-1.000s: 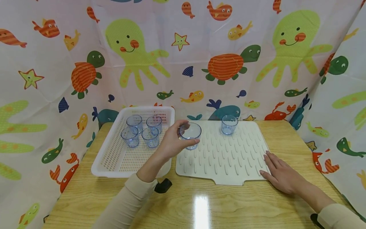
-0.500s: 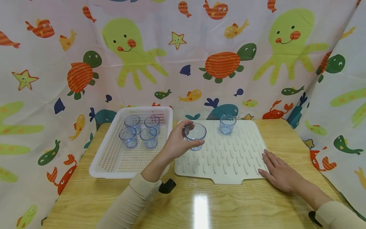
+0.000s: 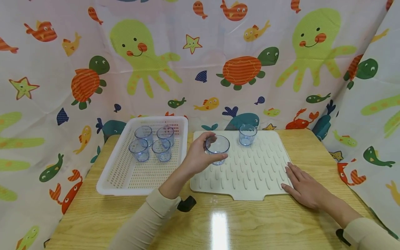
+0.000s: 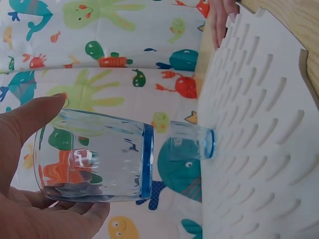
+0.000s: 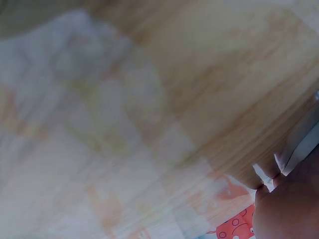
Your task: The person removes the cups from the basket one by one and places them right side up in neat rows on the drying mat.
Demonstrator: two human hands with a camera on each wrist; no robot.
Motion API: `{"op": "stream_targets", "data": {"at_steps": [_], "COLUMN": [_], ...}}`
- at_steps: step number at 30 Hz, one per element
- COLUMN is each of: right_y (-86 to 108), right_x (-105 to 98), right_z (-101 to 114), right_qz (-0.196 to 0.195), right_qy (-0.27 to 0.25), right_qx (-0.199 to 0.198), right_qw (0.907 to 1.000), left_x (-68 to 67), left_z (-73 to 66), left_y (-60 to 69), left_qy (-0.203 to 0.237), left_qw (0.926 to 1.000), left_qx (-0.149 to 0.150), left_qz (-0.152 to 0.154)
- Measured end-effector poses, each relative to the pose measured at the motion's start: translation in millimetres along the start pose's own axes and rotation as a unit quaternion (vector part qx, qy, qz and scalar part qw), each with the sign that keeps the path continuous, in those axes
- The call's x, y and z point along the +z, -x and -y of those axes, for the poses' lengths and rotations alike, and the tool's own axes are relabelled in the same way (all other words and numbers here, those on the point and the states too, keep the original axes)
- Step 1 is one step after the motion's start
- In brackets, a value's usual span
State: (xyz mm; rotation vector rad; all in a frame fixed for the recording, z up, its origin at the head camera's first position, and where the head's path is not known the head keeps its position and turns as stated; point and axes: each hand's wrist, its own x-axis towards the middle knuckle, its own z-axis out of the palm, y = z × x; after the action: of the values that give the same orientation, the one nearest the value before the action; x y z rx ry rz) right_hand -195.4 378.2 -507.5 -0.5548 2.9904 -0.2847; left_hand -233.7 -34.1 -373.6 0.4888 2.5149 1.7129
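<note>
My left hand [image 3: 200, 155] grips a clear bluish glass [image 3: 217, 147] by its sides, above the left part of a cream ridged board [image 3: 247, 173]. In the left wrist view the thumb and fingers lie on opposite sides of this glass [image 4: 99, 157], a gap parting it from the board [image 4: 259, 134]. A second glass [image 3: 248, 134] stands at the board's back edge. My right hand [image 3: 307, 189] rests flat, fingertips at the board's right edge. Its view from the right wrist is blurred, with part of the hand [image 5: 289, 204] at the lower right.
A white perforated basket [image 3: 109, 185] left of the board holds several similar glasses [image 3: 139, 150]. Both stand on a wooden table [image 3: 237, 222]. A curtain [image 3: 193, 86] with printed sea animals hangs behind and at the sides.
My left hand has carried its glass to the right, farther over the board. The right hand stays at the board's edge, and the head view has shifted slightly.
</note>
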Motion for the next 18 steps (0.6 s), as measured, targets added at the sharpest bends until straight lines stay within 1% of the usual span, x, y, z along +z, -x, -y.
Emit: {"op": "stream_targets", "data": {"at_steps": [8, 11, 15, 18], "right_y": [3.0, 1.5, -0.5, 1.8], "right_x": [0, 1, 2, 1], "right_z": [-1, -1, -1, -1], "right_qz": [-0.001, -0.003, -0.004, -0.006], "right_qy": [0.005, 0.007, 0.009, 0.012], "right_qx": [0.007, 0.007, 0.007, 0.012], "right_qw": [1.0000, 1.0000, 0.9999, 0.9998], "left_x": [10.9, 13.5, 16.8, 21.0], "left_z": [-0.9, 0.1, 0.8, -0.7], "left_y": [-1.7, -1.4, -2.0, -4.2], "left_qy": [0.019, 0.025, 0.029, 0.030], "left_qw": [0.9997, 0.9995, 0.9995, 0.9994], "left_qx": [-0.010, -0.010, -0.005, 0.001], "left_qz": [0.014, 0.015, 0.012, 0.019]}}
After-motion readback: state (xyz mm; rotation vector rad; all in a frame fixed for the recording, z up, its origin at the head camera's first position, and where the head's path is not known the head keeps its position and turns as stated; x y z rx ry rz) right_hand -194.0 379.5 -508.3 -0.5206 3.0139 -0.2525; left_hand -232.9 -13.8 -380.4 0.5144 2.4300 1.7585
